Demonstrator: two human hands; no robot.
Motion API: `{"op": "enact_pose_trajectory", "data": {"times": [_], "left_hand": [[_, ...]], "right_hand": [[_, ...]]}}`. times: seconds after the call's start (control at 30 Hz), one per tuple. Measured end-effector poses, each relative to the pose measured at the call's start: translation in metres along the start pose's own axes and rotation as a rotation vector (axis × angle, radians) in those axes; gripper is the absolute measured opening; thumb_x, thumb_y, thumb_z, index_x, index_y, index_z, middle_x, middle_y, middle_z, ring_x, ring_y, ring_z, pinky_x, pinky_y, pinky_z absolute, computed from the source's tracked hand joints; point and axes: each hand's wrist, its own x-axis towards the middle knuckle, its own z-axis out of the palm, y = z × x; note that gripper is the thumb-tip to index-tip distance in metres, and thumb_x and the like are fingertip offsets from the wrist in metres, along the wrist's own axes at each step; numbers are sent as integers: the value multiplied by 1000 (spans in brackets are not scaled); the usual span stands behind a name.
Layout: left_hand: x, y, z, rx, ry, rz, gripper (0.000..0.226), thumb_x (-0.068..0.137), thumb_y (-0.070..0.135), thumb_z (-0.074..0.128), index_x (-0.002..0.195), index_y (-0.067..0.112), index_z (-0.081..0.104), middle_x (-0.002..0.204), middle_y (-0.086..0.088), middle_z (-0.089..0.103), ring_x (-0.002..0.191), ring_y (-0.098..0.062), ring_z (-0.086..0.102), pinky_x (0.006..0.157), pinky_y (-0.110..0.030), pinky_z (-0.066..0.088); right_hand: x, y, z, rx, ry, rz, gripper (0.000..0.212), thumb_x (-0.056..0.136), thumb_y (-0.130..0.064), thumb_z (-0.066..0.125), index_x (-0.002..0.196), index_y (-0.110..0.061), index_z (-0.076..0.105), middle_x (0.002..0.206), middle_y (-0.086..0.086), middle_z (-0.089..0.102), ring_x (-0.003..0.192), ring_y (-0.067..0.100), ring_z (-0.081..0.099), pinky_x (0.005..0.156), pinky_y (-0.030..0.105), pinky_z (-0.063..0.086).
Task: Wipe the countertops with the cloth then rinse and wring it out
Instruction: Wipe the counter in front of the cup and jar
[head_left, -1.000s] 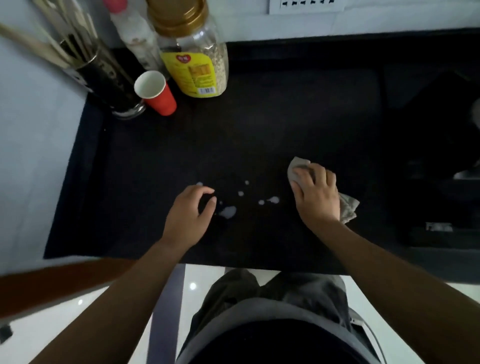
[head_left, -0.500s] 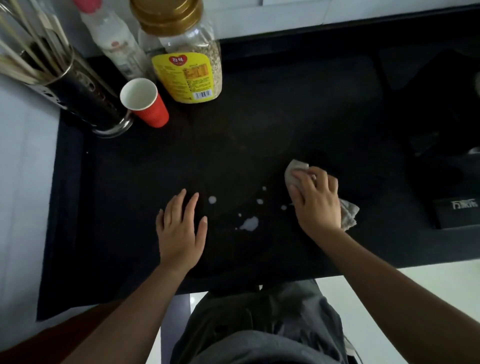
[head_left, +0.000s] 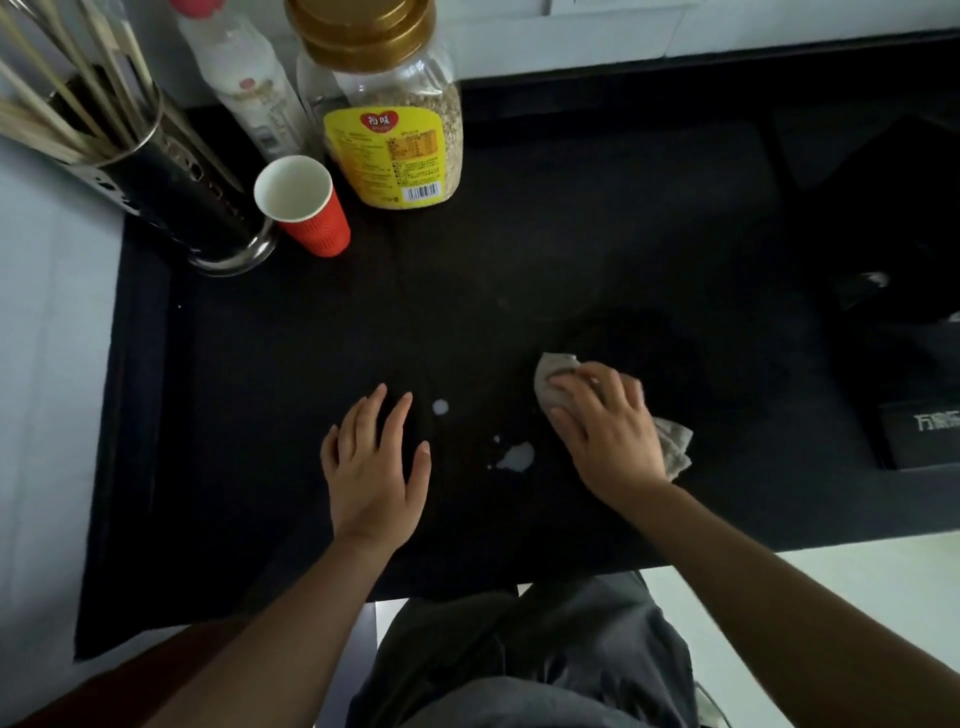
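Note:
A crumpled grey cloth (head_left: 674, 446) lies on the black countertop (head_left: 519, 249) under my right hand (head_left: 608, 434), which presses it flat with fingers spread over it. The cloth's ends stick out past my fingertips and behind my palm. White liquid spots (head_left: 517, 457) sit on the counter just left of the cloth, with a smaller drop (head_left: 440, 408) further left. My left hand (head_left: 374, 467) rests flat on the counter, fingers apart, holding nothing, left of the spots.
At the back left stand a red paper cup (head_left: 306, 208), a big jar with a gold lid and yellow label (head_left: 389, 104), a white bottle (head_left: 244, 73) and a metal holder of chopsticks (head_left: 156, 171). A dark sink area and a black box (head_left: 919, 436) lie to the right.
My left hand has uncurled and now lies flat on the counter. My right hand with the cloth has slid slightly toward the spots; some small drops beside it are gone.

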Motion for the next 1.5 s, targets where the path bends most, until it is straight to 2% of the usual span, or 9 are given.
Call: {"op": "enact_pose_trajectory", "data": {"times": [0.2,0.47,0.57,0.73,0.87,1.0,1.27,1.4,1.5], "left_hand": [[0,0,0,-1,-4,-2,53,90,44,34,139,23,37,151,-5,31,138,-25,27,110,-51,20],[0,-1,1,9,-5,2,53,90,44,36,139,23,39,149,-5,34,136,-25,30,108,-53,26],[0,-2,1,-12,-2,-2,53,90,43,37,138,24,39,149,-5,34,136,-24,30,108,-53,25],[0,-4,0,-47,1,13,52,91,44,37,138,24,39,150,-4,35,137,-22,27,109,-52,24],[1,-10,-9,-162,-17,51,52,89,44,38,137,25,40,149,0,34,138,-17,26,113,-46,19],[1,-46,-26,-112,46,58,49,89,41,38,132,22,46,142,0,44,132,-16,35,107,-51,29],[-7,-83,-24,7,50,-54,51,90,43,34,138,25,40,150,0,36,138,-22,30,109,-52,21],[-7,-85,-24,4,43,-54,51,90,43,35,138,27,39,150,1,35,138,-20,30,109,-51,22],[-7,-86,-25,4,27,-54,51,90,44,36,138,27,39,150,1,35,138,-20,29,110,-51,21]], "right_hand": [[72,-2,-3,-57,67,379,37,96,-33,39,130,-21,45,137,10,35,113,33,37,96,42,35],[10,-29,15,-27,-105,-204,34,88,-37,46,117,-22,55,121,7,53,104,27,45,88,35,43],[30,-1,8,-69,11,-96,32,89,-33,49,115,-18,59,119,11,55,101,33,48,91,34,33],[107,-27,11,-72,51,286,35,95,-31,39,128,-21,45,136,11,37,115,33,36,94,42,37],[92,-72,30,-30,-50,18,35,94,-31,43,128,-22,47,134,9,40,114,31,38,93,41,40],[39,-60,24,3,-141,-302,33,87,-27,60,118,-23,51,126,4,46,109,28,42,90,41,45],[129,-55,33,-91,25,71,35,95,-30,39,127,-18,48,134,14,38,112,37,38,94,42,35],[138,-103,52,-62,-36,-10,35,95,-31,41,127,-19,49,133,12,41,113,35,38,91,43,39],[95,-123,57,-53,-140,-253,33,93,-29,48,124,-17,52,130,12,46,109,34,43,90,43,42]]}}
